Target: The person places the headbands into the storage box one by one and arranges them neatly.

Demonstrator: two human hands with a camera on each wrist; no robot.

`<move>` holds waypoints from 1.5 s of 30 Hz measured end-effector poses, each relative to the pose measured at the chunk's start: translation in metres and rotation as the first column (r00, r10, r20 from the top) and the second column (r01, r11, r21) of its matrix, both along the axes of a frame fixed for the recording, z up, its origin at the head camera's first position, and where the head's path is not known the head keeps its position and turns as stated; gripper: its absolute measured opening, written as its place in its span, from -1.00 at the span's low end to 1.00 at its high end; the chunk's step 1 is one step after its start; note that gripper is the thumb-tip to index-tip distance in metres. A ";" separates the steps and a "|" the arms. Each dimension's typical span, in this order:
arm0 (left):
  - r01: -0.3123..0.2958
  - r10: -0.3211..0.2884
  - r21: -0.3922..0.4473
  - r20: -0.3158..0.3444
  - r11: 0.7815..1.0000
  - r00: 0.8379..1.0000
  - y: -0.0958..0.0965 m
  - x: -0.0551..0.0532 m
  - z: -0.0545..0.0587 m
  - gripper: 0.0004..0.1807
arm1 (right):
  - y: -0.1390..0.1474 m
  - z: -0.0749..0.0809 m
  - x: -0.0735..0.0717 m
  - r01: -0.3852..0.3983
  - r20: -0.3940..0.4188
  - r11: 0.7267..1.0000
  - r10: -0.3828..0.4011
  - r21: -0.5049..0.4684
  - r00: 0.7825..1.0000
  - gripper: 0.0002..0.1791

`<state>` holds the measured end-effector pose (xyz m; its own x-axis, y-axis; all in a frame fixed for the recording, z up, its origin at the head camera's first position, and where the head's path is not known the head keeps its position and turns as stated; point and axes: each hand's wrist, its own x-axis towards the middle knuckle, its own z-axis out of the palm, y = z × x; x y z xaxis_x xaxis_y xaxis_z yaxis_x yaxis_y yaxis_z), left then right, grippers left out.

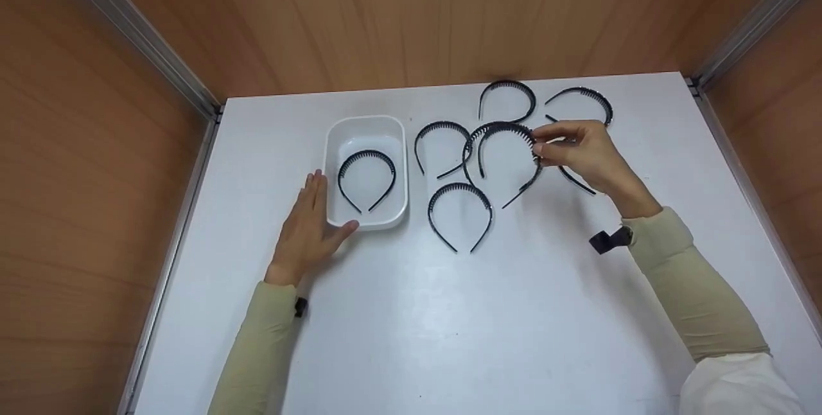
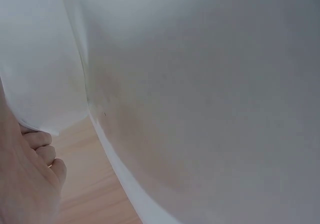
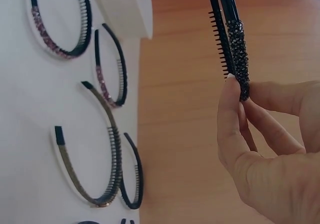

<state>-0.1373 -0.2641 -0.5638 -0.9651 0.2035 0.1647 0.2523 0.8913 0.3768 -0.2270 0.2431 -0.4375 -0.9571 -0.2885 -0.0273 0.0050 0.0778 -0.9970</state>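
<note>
We have a rhinestone-covered toothed headband lifted above the white table, at about three o'clock from the white plastic tray, and we judge it very light, springy and fairly stiff, probably plastic. Its stone-covered side should give rough, sure purchase, while the bare black tips look slicker; we would expect the thin band to crack if it were spread too far, and its comb teeth to snag on neighbouring bands. The best hold, we think, is a side of the arch, where our right hand has it pinched between thumb and fingers, the gap no wider than the band. Our left hand has its fingers stretched out along the tray's outer wall, between seven and eight o'clock, thumb spread at the near corner, gripping no headband. Counting, we find one tray and, as far as we can make out, eight headbands: the one we hold; one inside the tray; and six on the table. Taken from the held one, those six are the overlapped headband just behind it, one at nine o'clock, one between seven and eight, one at twelve, one near two, and one between three and four, partly hidden by our right hand.
</note>
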 end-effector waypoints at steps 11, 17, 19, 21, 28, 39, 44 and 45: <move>0.012 -0.012 0.006 -0.017 1.000 1.000 0.001 -0.003 0.003 0.22 | -0.020 0.000 -0.012 -0.010 0.026 1.000 0.011 -0.014 1.000 -0.56; 0.009 -0.009 0.002 -0.016 1.000 1.000 0.001 -0.004 0.002 0.23 | -0.032 -0.001 -0.020 0.010 0.041 1.000 -0.009 -0.024 0.999 -0.60; 0.010 -0.010 -0.001 -0.016 1.000 1.000 0.001 -0.004 0.002 0.23 | -0.037 0.000 -0.022 0.013 0.042 1.000 -0.013 -0.010 0.999 -0.61; 0.008 -0.008 -0.006 -0.015 1.000 1.000 0.000 -0.005 0.002 0.23 | -0.043 0.001 -0.025 0.016 0.042 1.000 -0.016 0.010 0.999 -0.63; 0.003 -0.004 -0.014 -0.010 1.000 1.000 -0.001 -0.004 0.001 0.22 | -0.064 0.006 -0.034 -0.029 0.021 0.999 0.029 0.014 0.999 -0.64; 0.004 -0.004 -0.018 -0.017 1.000 1.000 0.000 -0.002 -0.001 0.22 | -0.084 -0.004 -0.041 -0.064 0.034 0.998 0.064 0.012 0.997 -0.63; 0.001 -0.002 -0.021 -0.022 1.000 1.000 -0.001 -0.002 -0.002 0.23 | -0.095 -0.006 -0.046 -0.042 0.062 0.999 0.044 -0.024 0.997 -0.65; 0.001 -0.001 -0.019 -0.022 1.000 1.000 -0.001 -0.002 -0.002 0.23 | -0.097 -0.006 -0.046 -0.041 0.069 0.999 0.043 -0.031 0.997 -0.66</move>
